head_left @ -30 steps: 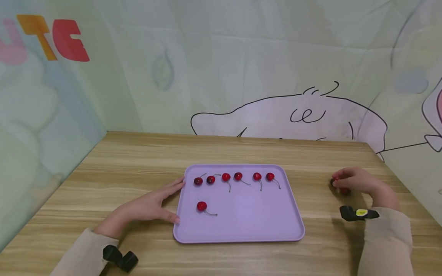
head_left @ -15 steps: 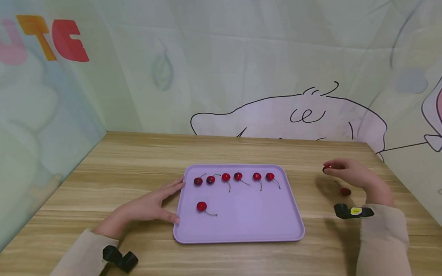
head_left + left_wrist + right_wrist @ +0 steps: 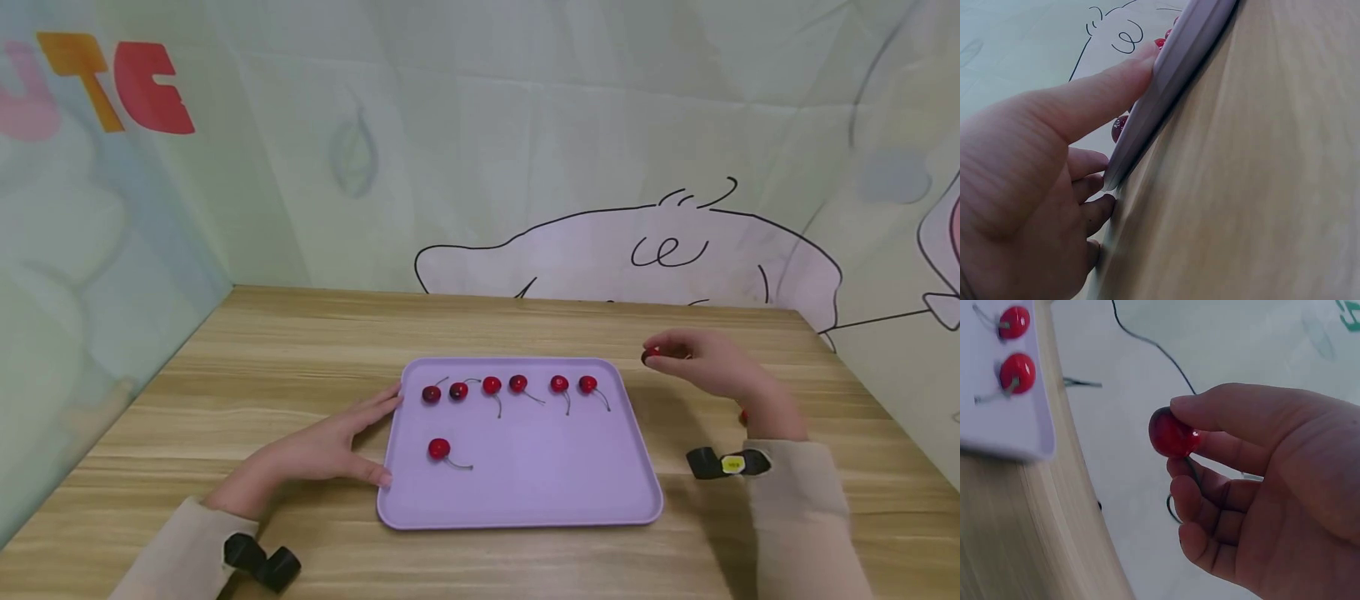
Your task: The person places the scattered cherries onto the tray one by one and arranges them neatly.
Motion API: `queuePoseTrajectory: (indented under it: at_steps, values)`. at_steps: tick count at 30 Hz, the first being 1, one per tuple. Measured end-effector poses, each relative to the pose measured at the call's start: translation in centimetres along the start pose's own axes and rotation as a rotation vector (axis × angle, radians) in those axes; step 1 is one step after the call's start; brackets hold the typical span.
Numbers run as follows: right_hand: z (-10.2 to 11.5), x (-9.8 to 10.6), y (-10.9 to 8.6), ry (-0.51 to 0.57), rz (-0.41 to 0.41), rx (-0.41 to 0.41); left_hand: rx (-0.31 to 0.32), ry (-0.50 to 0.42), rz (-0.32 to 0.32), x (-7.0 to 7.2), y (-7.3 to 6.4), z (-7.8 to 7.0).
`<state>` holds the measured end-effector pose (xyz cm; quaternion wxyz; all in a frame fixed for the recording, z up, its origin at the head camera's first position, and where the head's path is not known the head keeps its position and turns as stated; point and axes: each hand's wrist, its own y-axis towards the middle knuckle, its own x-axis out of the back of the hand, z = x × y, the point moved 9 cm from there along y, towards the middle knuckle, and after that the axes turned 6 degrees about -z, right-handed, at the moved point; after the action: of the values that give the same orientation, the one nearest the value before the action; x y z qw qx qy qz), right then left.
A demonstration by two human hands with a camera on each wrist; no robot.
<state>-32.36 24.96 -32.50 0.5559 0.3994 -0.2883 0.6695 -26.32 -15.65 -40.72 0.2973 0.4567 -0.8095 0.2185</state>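
My right hand (image 3: 708, 362) pinches a dark red cherry (image 3: 1171, 434) between thumb and fingers, above the table just right of the tray's far right corner. Its stem hangs down past the lower fingers in the right wrist view. The lilac tray (image 3: 555, 467) lies flat on the table. Several red cherries with stems form a row along its far side, the rightmost being a cherry (image 3: 588, 384) near the corner. A single cherry (image 3: 439, 449) lies nearer, at the left. My left hand (image 3: 322, 442) rests spread against the tray's left edge, thumb touching the rim.
Another cherry (image 3: 743, 417) lies on the wooden table (image 3: 300, 342) at the right, mostly hidden behind the right wrist. A printed cloth wall (image 3: 480, 167) rises behind the table's far edge.
My right hand has lifted a cherry off the table at the right and carried it left toward the tray, leaving one cherry behind there. The left hand and tray have stayed put.
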Motion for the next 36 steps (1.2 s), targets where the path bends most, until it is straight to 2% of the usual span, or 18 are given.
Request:
queuePoseTrajectory:
  at_steps: [5,12,18,26,32,36]
  values:
    - [2.9,-0.8,0.2,0.011,-0.011,0.095,-0.006,0.001,-0.003,0.0,0.0,-0.1]
    - [6.9,-2.7,0.1,0.047,0.026,0.199,-0.034,0.023,-0.016,0.3,-0.3,-0.2]
    - [9.9,-5.5,0.1,0.074,0.113,0.298,-0.041,0.028,-0.01,0.2,-0.2,-0.2]
    - [14.0,-8.5,0.4,0.072,0.225,0.385,0.01,-0.006,0.004,0.0,-0.1,0.1]
    - [16.3,-10.4,0.4,0.069,0.289,0.458,0.001,0.002,0.006,0.1,-0.1,0.2]
    - [17.2,-12.2,0.4,0.073,0.342,0.476,-0.016,0.01,0.007,0.2,-0.2,0.1]
